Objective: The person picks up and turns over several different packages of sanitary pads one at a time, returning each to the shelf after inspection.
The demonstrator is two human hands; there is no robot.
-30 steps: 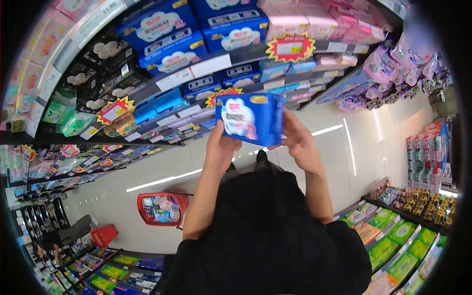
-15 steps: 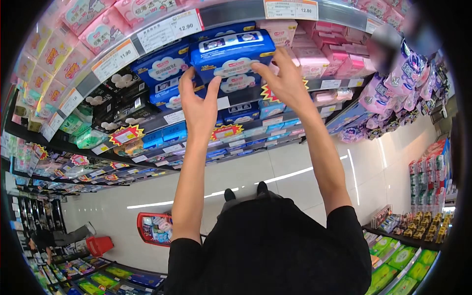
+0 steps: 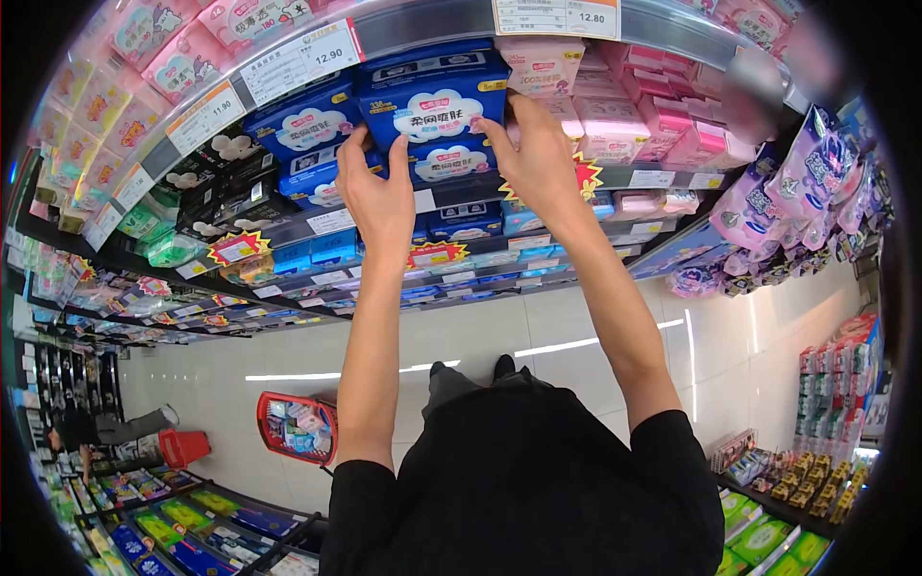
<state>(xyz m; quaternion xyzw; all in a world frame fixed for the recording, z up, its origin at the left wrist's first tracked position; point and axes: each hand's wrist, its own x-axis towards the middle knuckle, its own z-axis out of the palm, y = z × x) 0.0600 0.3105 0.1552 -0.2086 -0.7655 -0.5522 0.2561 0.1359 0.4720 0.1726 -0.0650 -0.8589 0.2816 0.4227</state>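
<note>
A blue pack of sanitary pads [image 3: 437, 113] with a white cloud label sits at the shelf front, on top of another blue pack [image 3: 449, 160]. My left hand [image 3: 379, 195] grips its left side, thumb near the lower front corner. On the right side, my right hand [image 3: 538, 158] holds it with the thumb on the front face and fingers round the edge. More blue packs [image 3: 305, 128] stand to the left, and pink packs [image 3: 612, 130] are stacked to the right.
Price tags [image 3: 304, 61] line the shelf edge above. A red shopping basket [image 3: 261, 427] with goods stands on the floor at left. Pink bags [image 3: 768, 192] hang at right. A person [image 3: 115, 432] crouches at far left near another red basket [image 3: 184, 447].
The blue pack has gone from tilted and raised to sitting back among the stacked packs, its front label now facing me. Both hands have stayed on it, and the view has shifted slightly.
</note>
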